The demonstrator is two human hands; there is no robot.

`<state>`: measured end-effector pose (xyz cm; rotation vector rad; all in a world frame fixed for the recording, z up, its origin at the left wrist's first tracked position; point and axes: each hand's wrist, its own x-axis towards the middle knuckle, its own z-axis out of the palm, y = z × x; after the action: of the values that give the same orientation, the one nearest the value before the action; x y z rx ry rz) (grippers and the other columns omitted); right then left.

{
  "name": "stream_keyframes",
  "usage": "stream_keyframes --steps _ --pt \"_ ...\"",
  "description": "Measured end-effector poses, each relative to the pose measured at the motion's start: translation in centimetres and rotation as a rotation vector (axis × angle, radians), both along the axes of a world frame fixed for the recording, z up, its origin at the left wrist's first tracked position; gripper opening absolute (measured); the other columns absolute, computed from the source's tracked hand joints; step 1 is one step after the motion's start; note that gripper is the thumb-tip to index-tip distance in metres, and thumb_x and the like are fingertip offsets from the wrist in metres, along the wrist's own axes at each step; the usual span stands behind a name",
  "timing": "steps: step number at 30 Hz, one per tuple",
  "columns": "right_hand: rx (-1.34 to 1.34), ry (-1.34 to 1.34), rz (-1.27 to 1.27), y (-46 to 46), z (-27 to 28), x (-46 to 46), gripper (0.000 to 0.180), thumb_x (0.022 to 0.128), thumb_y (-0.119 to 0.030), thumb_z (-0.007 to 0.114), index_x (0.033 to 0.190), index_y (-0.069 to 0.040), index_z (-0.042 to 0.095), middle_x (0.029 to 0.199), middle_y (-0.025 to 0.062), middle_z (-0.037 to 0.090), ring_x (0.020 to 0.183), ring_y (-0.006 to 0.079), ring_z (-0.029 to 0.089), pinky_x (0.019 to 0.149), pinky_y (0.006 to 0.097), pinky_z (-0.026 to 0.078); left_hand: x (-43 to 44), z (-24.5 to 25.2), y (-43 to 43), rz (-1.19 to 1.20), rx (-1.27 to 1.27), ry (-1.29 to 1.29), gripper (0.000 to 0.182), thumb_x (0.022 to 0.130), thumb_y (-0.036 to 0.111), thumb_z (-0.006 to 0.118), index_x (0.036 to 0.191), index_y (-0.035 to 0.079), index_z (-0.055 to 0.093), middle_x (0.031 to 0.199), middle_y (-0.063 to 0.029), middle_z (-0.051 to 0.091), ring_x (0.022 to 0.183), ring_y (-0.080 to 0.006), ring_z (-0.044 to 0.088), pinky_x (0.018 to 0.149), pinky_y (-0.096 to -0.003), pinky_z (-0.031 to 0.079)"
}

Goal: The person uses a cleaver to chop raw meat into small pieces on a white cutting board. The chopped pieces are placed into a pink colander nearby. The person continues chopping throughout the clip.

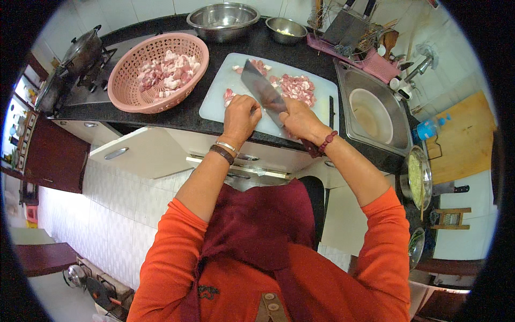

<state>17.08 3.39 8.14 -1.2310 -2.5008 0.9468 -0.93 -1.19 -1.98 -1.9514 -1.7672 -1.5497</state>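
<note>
My right hand (302,119) grips a cleaver whose broad steel blade (261,85) slants over a white cutting board (217,86). Part of the dark handle shows below my wrist. Left of the blade, my left hand (242,116) is curled low over the board; its fingertips are hidden, so what they hold cannot be told. A small piece of raw meat (229,96) lies by its knuckles. Chopped pink-and-white meat (297,89) is heaped right of the blade, and a few more bits (263,67) lie at the board's far side.
A pink plastic colander (120,78) with cut meat stands at left, beside the gas stove (86,94). Steel bowls (223,24) line the back. At right are the sink (346,76) with a pale basin (372,114) and a dish rack (378,66). A cabinet door (141,153) hangs open below.
</note>
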Motion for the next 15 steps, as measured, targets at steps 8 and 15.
stream_keyframes --steps 8,15 --pt "-0.07 0.237 -0.08 0.7 0.6 1.9 0.031 0.087 -0.006 0.05 0.115 0.004 0.06 0.072 0.0166 0.065 0.048 0.0233 0.063 0.043 0.0383 0.053 0.2 0.6 0.4 0.006 -0.11 -0.135 0.016 0.071 0.006 0.072 0.087 0.004 0.072 0.088 -0.0108 0.07 0.082 -0.0282 0.066 0.08 -0.037 0.053" --pt "-0.094 0.291 -0.126 0.6 0.6 2.5 0.031 0.09 -0.008 0.053 0.117 0.006 0.057 0.067 0.0119 0.062 0.046 0.0217 0.061 0.041 0.0359 0.051 0.8 1.1 2.0 -0.107 -0.089 -0.018 0.023 0.072 0.01 0.075 0.095 0.007 0.076 0.098 -0.0086 0.073 0.091 -0.0242 0.066 0.081 -0.036 0.054"
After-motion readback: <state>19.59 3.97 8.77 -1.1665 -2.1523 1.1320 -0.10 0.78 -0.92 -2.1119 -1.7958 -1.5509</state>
